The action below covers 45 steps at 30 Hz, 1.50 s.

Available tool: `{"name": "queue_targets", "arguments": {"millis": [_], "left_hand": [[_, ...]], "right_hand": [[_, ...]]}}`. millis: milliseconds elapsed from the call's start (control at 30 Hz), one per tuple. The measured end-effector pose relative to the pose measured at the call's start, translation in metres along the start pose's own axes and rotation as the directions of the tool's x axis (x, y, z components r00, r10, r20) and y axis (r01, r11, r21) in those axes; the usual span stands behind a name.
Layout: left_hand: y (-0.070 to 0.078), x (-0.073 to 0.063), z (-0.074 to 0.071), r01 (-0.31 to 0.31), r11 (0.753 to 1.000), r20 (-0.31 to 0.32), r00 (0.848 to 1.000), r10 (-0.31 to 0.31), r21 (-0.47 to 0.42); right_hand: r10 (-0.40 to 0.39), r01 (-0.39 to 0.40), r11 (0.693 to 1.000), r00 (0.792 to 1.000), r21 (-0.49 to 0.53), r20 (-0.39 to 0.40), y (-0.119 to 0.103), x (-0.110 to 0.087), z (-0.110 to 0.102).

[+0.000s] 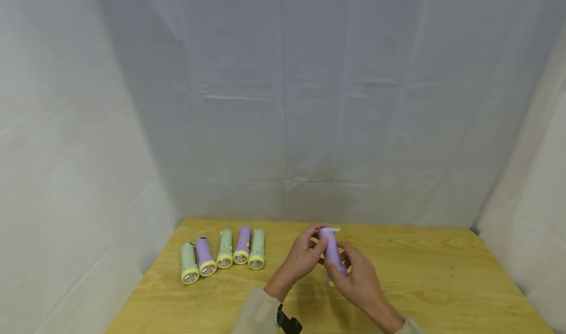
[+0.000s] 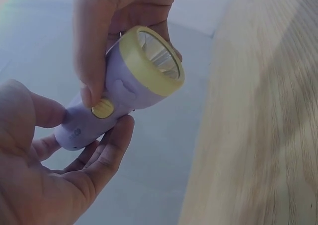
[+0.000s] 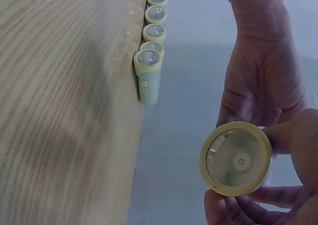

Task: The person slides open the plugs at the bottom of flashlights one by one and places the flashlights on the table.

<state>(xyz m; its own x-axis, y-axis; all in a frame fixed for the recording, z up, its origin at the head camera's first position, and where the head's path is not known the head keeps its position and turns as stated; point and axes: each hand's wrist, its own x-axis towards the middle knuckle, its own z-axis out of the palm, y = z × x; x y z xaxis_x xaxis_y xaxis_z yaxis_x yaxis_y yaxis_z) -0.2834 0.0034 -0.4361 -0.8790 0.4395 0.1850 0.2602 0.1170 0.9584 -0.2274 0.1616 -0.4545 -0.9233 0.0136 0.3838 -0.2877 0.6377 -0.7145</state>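
Observation:
A purple flashlight [image 1: 331, 248] with a yellow head is held up above the wooden table by both hands. My left hand [image 1: 301, 256] grips its tail end, thumb on one side and fingers round the other. Nearer the head, my right hand [image 1: 359, 279] holds the body; in the left wrist view its thumb rests at the yellow switch [image 2: 103, 108]. A small pale tab [image 1: 337, 230] sticks out from the tail. The clear lens [image 3: 237, 158] faces the right wrist camera and looks unlit.
On the left of the table [image 1: 424, 280] several flashlights lie in a row, heads toward me: a green one [image 1: 188, 263] at the far left, a purple one [image 1: 205, 255] beside it, and a green one [image 1: 257, 248] at the right end. Pale sheeting [image 1: 283, 103] encloses the table's back and sides.

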Motion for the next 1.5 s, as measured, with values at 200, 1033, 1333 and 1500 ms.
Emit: {"name": "queue_targets", "arguments": {"millis": [200, 1033, 1333, 1500], "left_hand": [[-0.002, 0.004, 0.004, 0.020, 0.999, -0.033, 0.999, -0.021, -0.040], [-0.023, 0.015, 0.021, 0.150, 0.972, -0.111, 0.979, -0.171, -0.180], [-0.032, 0.014, 0.034, 0.165, 0.968, -0.095, 0.978, -0.185, -0.189], [-0.039, 0.013, 0.043, 0.182, 0.964, -0.091, 0.975, -0.202, -0.193]], "right_hand": [[0.018, -0.018, 1.000, 1.000, 0.000, 0.010, 0.003, 0.002, -0.002], [0.150, -0.151, 0.988, 0.982, 0.002, 0.115, 0.013, 0.002, -0.002], [0.149, -0.150, 0.989, 0.982, 0.002, 0.114, 0.029, -0.006, -0.004], [0.187, -0.187, 0.982, 0.974, -0.012, 0.128, 0.039, -0.010, -0.004]]}}
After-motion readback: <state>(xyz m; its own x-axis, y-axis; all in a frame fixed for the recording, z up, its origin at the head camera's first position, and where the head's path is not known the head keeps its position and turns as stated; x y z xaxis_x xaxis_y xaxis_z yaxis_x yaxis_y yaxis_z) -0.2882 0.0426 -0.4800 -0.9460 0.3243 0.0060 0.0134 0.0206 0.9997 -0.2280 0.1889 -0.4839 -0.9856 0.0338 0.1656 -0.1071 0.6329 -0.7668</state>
